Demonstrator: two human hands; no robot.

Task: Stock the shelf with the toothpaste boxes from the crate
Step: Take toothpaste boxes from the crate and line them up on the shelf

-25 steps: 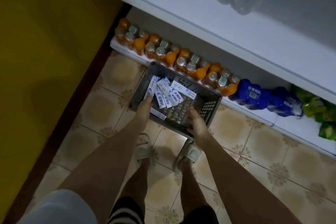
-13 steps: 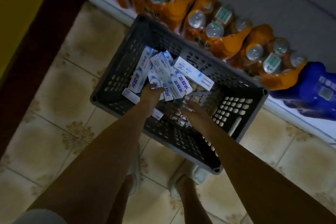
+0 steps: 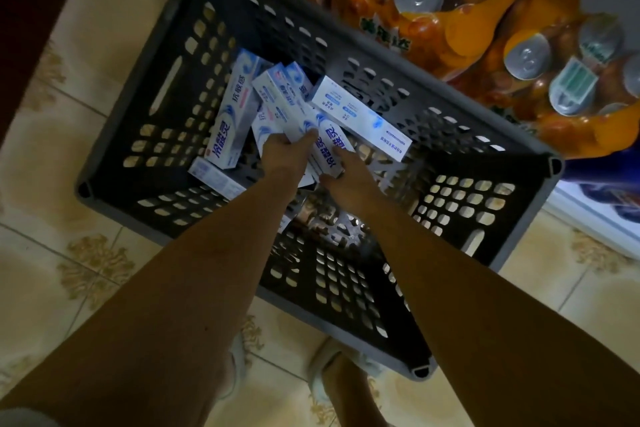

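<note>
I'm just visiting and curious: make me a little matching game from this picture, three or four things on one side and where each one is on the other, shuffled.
Things:
1. toothpaste boxes
2. crate
3. orange drink bottles
4. left hand

Places:
A. packed together just beyond the crate's far wall
B. standing on the tiled floor
C. piled at the far left end inside the crate
D. reaching into the crate, fingers on a box in the pile

Pairs: 1-C, 2-B, 3-A, 4-D
</note>
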